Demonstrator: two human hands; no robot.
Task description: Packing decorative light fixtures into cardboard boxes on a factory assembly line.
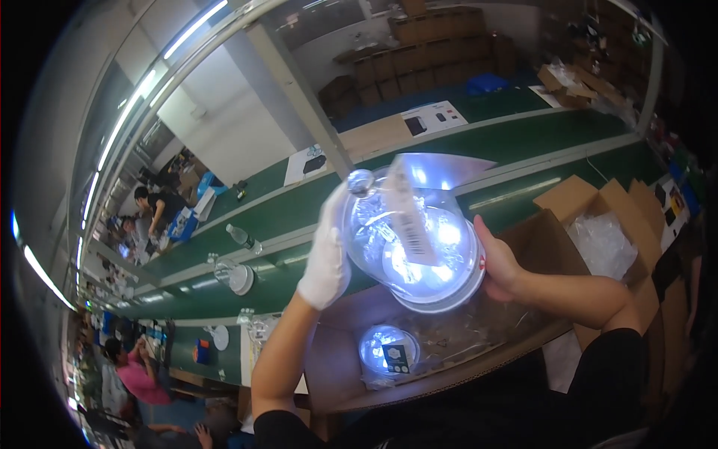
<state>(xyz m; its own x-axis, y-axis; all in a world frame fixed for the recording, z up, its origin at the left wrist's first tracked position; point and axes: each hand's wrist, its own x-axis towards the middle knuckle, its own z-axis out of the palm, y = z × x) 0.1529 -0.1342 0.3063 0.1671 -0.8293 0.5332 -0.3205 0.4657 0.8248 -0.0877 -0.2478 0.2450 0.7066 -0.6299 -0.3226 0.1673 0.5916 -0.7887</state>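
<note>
Between my two hands is a clear dome lamp (366,243), tilted and glowing white inside, with a round knob (360,182) at its top and a white base (441,301). My left hand (327,263), in a white glove, is closed on the dome's left side. My right hand (497,262), bare, grips the base from the right, thumb pointing up. A folded white card with a barcode (416,232) stands against the dome. Below the lamp, an open cardboard box (335,385) holds a second lit dome lamp (373,346) bearing a dark tag (396,359).
Beyond the box runs a green conveyor belt (299,258), carrying another dome lamp (239,279) and a clear bottle (241,236). To the right, an open carton (572,193) contains clear plastic bags (602,243). A metal post (299,97) rises ahead. Co-workers (142,370) are at the left.
</note>
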